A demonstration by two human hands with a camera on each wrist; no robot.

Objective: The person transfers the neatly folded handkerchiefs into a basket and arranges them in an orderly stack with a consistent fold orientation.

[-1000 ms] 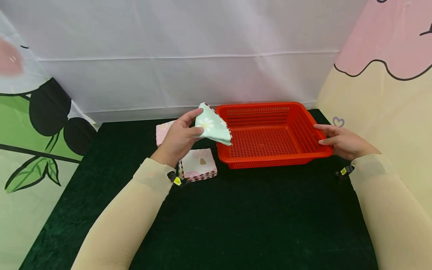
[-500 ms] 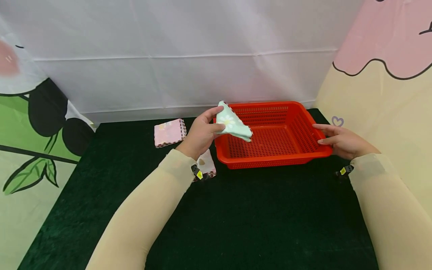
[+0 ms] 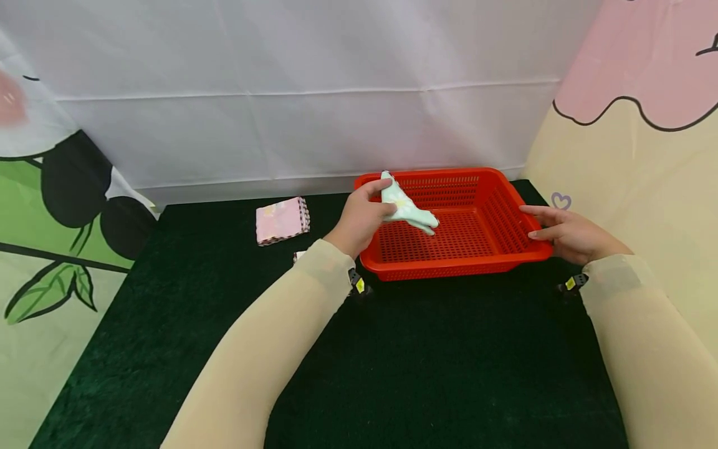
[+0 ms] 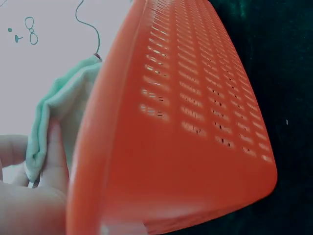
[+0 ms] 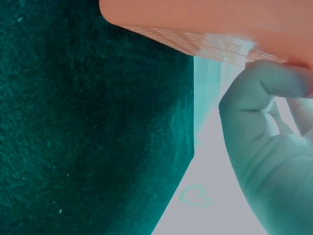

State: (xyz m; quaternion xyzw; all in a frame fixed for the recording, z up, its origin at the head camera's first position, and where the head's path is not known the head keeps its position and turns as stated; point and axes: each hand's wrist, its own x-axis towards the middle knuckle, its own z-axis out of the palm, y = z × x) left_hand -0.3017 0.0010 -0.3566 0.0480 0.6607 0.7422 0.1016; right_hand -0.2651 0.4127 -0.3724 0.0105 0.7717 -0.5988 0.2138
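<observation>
My left hand [image 3: 361,218] pinches a small folded mint green towel [image 3: 408,209] between thumb and fingers. It holds the towel above the left part of a red plastic basket [image 3: 449,269], with the towel's loose corner hanging over the inside. In the left wrist view the folded towel [image 4: 73,85] shows beyond the basket's rim, with fingers on both its sides. My right hand [image 3: 578,238] grips the basket's right rim, thumb and fingers bent at it. The right wrist view shows those bent fingers [image 5: 249,93] against the basket wall [image 5: 205,17].
A folded pink towel [image 3: 280,221] with checked edging lies left of the basket on the dark green tabletop [image 3: 449,362]. Another folded towel [image 3: 298,255] is mostly hidden behind my left forearm. A white cloth backdrop [image 3: 280,137] rises behind the table.
My left hand has carried the mint towel rightward, from the basket's left edge to over its inside. The left forearm now hides most of the white towel. The right hand stays at the rim.
</observation>
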